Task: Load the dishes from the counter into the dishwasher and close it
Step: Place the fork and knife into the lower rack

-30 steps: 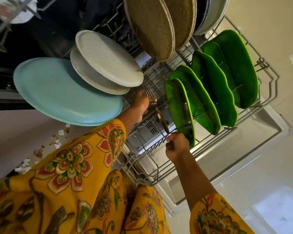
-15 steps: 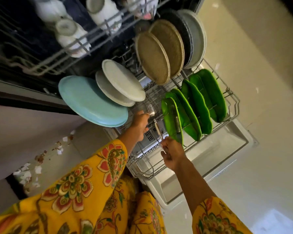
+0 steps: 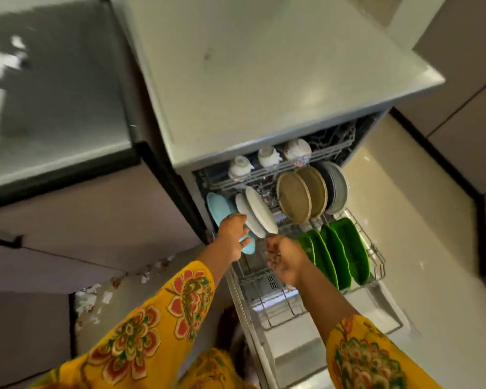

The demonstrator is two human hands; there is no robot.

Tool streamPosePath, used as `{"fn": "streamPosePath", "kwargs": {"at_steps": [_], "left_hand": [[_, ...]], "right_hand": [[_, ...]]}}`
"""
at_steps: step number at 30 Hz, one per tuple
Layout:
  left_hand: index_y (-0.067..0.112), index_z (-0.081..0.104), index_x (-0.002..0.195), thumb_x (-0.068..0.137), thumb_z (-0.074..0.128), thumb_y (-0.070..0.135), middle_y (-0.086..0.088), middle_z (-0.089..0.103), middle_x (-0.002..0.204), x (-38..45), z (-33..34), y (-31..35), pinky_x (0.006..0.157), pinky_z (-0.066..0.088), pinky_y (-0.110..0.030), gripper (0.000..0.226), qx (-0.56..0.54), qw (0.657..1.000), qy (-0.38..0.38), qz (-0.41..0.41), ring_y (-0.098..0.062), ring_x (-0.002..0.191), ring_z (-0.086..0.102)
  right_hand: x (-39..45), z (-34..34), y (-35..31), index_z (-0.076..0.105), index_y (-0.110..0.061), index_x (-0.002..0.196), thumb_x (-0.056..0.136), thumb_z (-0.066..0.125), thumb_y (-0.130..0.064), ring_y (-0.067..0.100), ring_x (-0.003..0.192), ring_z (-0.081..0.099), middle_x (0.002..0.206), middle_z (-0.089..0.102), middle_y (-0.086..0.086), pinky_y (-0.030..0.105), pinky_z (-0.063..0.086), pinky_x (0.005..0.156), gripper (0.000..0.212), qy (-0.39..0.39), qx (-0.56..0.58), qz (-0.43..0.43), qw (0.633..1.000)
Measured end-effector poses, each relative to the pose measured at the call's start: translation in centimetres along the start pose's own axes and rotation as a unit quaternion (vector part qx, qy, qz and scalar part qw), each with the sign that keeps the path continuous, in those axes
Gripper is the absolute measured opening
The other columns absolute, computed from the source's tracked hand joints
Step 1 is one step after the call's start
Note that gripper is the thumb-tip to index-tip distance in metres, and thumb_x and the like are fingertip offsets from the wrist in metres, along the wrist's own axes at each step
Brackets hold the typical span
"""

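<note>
- The lower rack [image 3: 375,248] is pulled out over the open door [image 3: 382,313], and I take this rack as my landmark.
- At the back of the rack stand the brown plates [image 3: 293,198] and grey plates [image 3: 338,186], on edge.
- On the right side of the rack the green dishes [image 3: 340,248] stand in a row, upright.
- At the back left of the rack are the white plates [image 3: 260,211], and further left the blue plate [image 3: 218,207].
- Above the rack, in the upper rack [image 3: 264,172], I see three white cups [image 3: 267,157], upside down.
- My left hand [image 3: 232,237] is at the white plates; the fingers seem to touch the lower edge, but I cannot tell if they grip it.
- My right hand [image 3: 285,258] hovers over the front of the rack, palm up, fingers loosely curled, and I see nothing in it.
- The counter [image 3: 264,66] above the rack shows no dishes in the part I can see.
- I judge the loading is almost finished. What is left: push the rack in, lift the door and close it.
</note>
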State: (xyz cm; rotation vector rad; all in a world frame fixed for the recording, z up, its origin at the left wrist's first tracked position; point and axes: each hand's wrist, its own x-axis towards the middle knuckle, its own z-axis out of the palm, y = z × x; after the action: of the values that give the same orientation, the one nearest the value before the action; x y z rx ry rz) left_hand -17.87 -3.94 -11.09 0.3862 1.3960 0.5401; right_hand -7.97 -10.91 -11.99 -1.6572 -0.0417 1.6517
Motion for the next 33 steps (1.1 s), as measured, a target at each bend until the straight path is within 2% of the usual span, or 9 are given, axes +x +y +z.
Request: {"fn": "streamPosePath", "kwargs": {"at_steps": [5, 7, 10, 15, 20, 24, 28, 30, 33], "left_hand": [[0.015, 0.055, 0.104, 0.095, 0.049, 0.019, -0.005, 0.052, 0.103, -6.3, -4.4, 4.4, 0.062, 0.045, -0.027, 0.011, -0.012, 0.996, 0.030, 0.084, -0.015, 0.082, 0.053], [0.017, 0.056, 0.092, 0.095, 0.047, 0.020, -0.003, 0.053, 0.095, -8.3, -6.2, 6.1, 0.060, 0.043, -0.025, 0.010, -0.018, 0.993, 0.033, 0.112, -0.012, 0.073, 0.051], [0.014, 0.058, 0.103, 0.098, 0.043, 0.020, -0.001, 0.054, 0.098, -11.4, -9.6, 8.3, 0.076, 0.046, -0.028, 0.016, -0.043, 0.986, 0.047, 0.151, -0.016, 0.092, 0.056], [0.016, 0.051, 0.078, 0.097, 0.043, 0.017, -0.001, 0.043, 0.071, -14.7, -15.3, 11.8, 0.048, 0.036, -0.019, 0.020, -0.098, 0.968, 0.090, 0.212, -0.011, 0.060, 0.043], [0.012, 0.057, 0.091, 0.097, 0.046, 0.018, -0.004, 0.055, 0.104, -15.0, -20.6, 15.7, 0.070, 0.044, -0.029, 0.014, -0.152, 0.955, 0.127, 0.222, -0.017, 0.094, 0.055], [0.007, 0.054, 0.121, 0.098, 0.044, 0.019, -0.003, 0.052, 0.109, -14.0, -23.9, 19.2, 0.085, 0.043, -0.032, 0.028, -0.158, 0.946, 0.143, 0.244, -0.019, 0.104, 0.053], [0.010, 0.056, 0.099, 0.094, 0.044, 0.014, -0.003, 0.051, 0.078, -12.1, -27.5, 24.1, 0.055, 0.039, -0.022, 0.013, -0.161, 0.943, 0.156, 0.248, -0.011, 0.063, 0.048], [0.012, 0.050, 0.073, 0.090, 0.043, 0.009, 0.001, 0.039, 0.056, -11.0, -28.7, 26.3, 0.038, 0.028, -0.017, 0.018, -0.152, 0.943, 0.172, 0.239, -0.008, 0.040, 0.035], [0.012, 0.042, 0.063, 0.087, 0.043, 0.004, -0.001, 0.032, 0.054, -9.4, -30.0, 28.9, 0.034, 0.021, -0.013, 0.025, -0.093, 0.950, 0.184, 0.236, -0.010, 0.033, 0.029]], "right_hand": [[-4.6, 6.5, -2.9, 0.053, -0.018, 0.075, 0.092, 0.047, -0.015, 0.010, 0.059, 0.043, 0.071, 0.050, -0.003, 0.025, 0.032, 0.055, 0.018, -0.071, -0.087, -0.060, 0.992], [-6.4, 9.2, -3.9, 0.055, -0.020, 0.079, 0.093, 0.046, -0.013, 0.011, 0.064, 0.043, 0.075, 0.051, -0.002, 0.024, 0.032, 0.057, 0.018, -0.093, -0.108, -0.082, 0.986], [-9.1, 13.5, -4.9, 0.057, -0.020, 0.083, 0.095, 0.045, -0.014, 0.011, 0.064, 0.044, 0.077, 0.054, -0.001, 0.024, 0.035, 0.065, 0.018, -0.135, -0.134, -0.109, 0.976], [-11.9, 19.8, -5.7, 0.059, -0.016, 0.083, 0.095, 0.048, -0.017, 0.012, 0.069, 0.050, 0.076, 0.057, 0.000, 0.024, 0.038, 0.065, 0.017, -0.179, -0.187, -0.132, 0.957], [-13.3, 26.2, -6.7, 0.059, -0.015, 0.092, 0.095, 0.043, -0.012, 0.013, 0.068, 0.050, 0.078, 0.056, 0.001, 0.023, 0.039, 0.064, 0.016, -0.206, -0.206, -0.161, 0.943], [-12.9, 30.8, -7.7, 0.055, -0.013, 0.108, 0.095, 0.040, -0.007, 0.019, 0.084, 0.053, 0.093, 0.056, 0.006, 0.029, 0.046, 0.083, 0.020, -0.212, -0.213, -0.174, 0.938], [-11.9, 36.6, -9.0, 0.057, 0.004, 0.113, 0.093, 0.035, 0.000, 0.038, 0.082, 0.055, 0.086, 0.050, 0.030, 0.038, 0.045, 0.099, 0.030, -0.219, -0.202, -0.181, 0.937], [-10.9, 39.5, -9.3, 0.059, -0.001, 0.107, 0.094, 0.035, -0.001, 0.027, 0.078, 0.052, 0.081, 0.050, 0.015, 0.043, 0.038, 0.107, 0.027, -0.213, -0.199, -0.183, 0.939], [-10.1, 43.1, -9.8, 0.049, -0.017, 0.078, 0.094, 0.033, -0.001, 0.013, 0.062, 0.040, 0.071, 0.043, 0.002, 0.026, 0.047, 0.074, 0.028, -0.217, -0.185, -0.172, 0.943]]}}
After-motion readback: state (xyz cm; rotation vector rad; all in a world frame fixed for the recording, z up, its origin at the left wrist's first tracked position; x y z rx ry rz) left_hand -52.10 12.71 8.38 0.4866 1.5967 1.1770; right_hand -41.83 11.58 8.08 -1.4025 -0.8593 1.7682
